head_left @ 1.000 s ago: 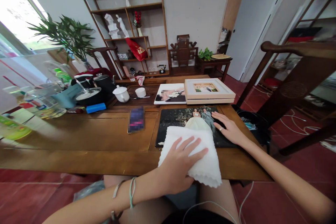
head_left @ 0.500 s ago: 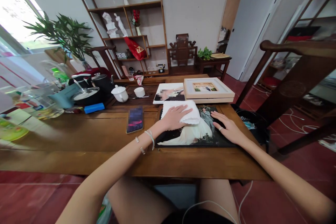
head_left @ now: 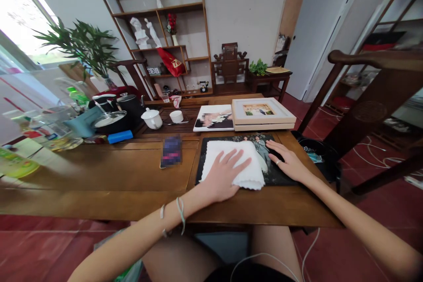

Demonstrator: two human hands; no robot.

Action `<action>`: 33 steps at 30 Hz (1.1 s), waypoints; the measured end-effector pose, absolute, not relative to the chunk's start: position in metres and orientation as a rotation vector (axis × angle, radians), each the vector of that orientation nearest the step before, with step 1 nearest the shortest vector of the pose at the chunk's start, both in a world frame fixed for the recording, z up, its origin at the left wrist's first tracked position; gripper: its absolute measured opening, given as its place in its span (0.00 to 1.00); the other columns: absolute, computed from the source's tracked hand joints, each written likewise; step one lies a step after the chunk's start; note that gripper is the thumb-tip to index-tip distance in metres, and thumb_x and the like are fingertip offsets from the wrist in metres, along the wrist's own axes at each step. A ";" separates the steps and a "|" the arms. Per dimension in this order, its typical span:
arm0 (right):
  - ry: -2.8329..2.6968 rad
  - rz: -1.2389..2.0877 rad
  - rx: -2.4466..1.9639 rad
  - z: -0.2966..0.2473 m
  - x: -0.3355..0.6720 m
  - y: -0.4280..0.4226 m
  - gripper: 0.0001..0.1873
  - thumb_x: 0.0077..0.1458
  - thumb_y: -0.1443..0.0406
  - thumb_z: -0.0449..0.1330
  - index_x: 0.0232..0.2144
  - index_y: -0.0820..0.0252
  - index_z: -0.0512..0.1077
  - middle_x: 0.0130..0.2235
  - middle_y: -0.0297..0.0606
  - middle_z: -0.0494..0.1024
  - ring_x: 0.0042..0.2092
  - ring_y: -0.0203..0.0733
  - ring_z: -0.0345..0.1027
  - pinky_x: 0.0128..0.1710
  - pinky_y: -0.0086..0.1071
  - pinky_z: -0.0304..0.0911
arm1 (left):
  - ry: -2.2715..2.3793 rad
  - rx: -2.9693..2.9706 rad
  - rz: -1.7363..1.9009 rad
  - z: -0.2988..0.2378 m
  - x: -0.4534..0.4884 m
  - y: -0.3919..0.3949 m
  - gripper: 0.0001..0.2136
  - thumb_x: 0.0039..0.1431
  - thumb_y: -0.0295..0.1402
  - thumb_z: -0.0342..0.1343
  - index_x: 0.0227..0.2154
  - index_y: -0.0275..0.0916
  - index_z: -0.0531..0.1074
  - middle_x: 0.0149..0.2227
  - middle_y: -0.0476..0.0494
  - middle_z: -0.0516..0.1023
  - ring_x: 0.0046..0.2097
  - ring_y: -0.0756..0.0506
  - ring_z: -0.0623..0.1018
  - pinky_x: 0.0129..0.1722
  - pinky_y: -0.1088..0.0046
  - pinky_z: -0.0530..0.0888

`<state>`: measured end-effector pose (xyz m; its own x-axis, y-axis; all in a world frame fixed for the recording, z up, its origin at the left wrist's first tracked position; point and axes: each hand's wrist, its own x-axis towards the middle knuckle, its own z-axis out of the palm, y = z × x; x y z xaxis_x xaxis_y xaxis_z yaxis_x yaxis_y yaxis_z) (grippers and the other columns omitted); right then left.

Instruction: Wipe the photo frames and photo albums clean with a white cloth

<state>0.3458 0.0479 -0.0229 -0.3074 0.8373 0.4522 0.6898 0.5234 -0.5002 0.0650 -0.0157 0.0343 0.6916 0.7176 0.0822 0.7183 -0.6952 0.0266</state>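
Flat on a white cloth (head_left: 211, 158) rests my left hand (head_left: 224, 175), fingers spread. The cloth covers the left and middle of a dark photo panel (head_left: 279, 174), which shows people in pale and grey clothing. My right hand (head_left: 287, 161) lies on the panel's right side with its fingers stretched out and holds nothing. Just behind the panel are a smaller white-edged photo (head_left: 213, 119) and a pale framed picture (head_left: 262, 113), apparently stacked on another frame.
A phone (head_left: 171, 152) lies left of the panel on the wooden table (head_left: 125, 163). Farther back stand a white lidded pot (head_left: 151, 119), a white cup (head_left: 176, 116), a blue block (head_left: 120, 136) and a black kettle (head_left: 129, 103). A wooden chair (head_left: 366, 83) is at the right.
My left hand has slid the white cloth toward me, from the panel's far edge to its near edge. My right hand has stayed in place.
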 end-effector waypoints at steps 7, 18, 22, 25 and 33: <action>-2.058 0.295 -1.232 -0.024 0.346 0.048 0.21 0.61 0.57 0.53 0.53 0.56 0.71 0.59 0.46 0.70 0.62 0.52 0.60 0.63 0.54 0.54 | -1.207 -2.929 -0.204 0.027 0.066 -0.072 0.46 0.47 0.31 0.58 0.68 0.46 0.42 0.70 0.42 0.37 0.69 0.35 0.42 0.65 0.48 0.40; -2.042 0.312 -1.224 -0.023 0.346 0.047 0.21 0.60 0.57 0.53 0.53 0.54 0.71 0.59 0.43 0.70 0.62 0.52 0.60 0.63 0.55 0.53 | -1.261 -2.848 -0.091 0.036 0.042 0.034 0.35 0.57 0.35 0.52 0.67 0.46 0.46 0.70 0.42 0.45 0.69 0.39 0.50 0.64 0.54 0.51; -2.043 0.323 -1.222 -0.023 0.346 0.047 0.21 0.60 0.57 0.53 0.53 0.54 0.71 0.59 0.43 0.70 0.62 0.52 0.60 0.63 0.55 0.53 | -1.296 -2.802 -0.088 0.039 0.035 0.073 0.32 0.60 0.35 0.50 0.66 0.45 0.48 0.69 0.41 0.48 0.68 0.38 0.53 0.63 0.56 0.54; -2.044 0.322 -1.226 -0.023 0.346 0.048 0.21 0.60 0.57 0.53 0.53 0.56 0.71 0.59 0.45 0.70 0.62 0.52 0.60 0.63 0.54 0.53 | -1.299 -2.787 -0.107 0.040 0.033 0.086 0.30 0.62 0.37 0.49 0.66 0.45 0.50 0.68 0.41 0.50 0.67 0.38 0.55 0.62 0.57 0.56; -2.041 0.315 -1.218 -0.023 0.344 0.047 0.21 0.60 0.58 0.53 0.53 0.55 0.71 0.59 0.45 0.70 0.62 0.52 0.60 0.63 0.55 0.53 | -1.251 -2.813 -0.148 0.034 0.035 0.042 0.35 0.56 0.33 0.53 0.66 0.46 0.48 0.70 0.43 0.44 0.69 0.38 0.49 0.64 0.52 0.50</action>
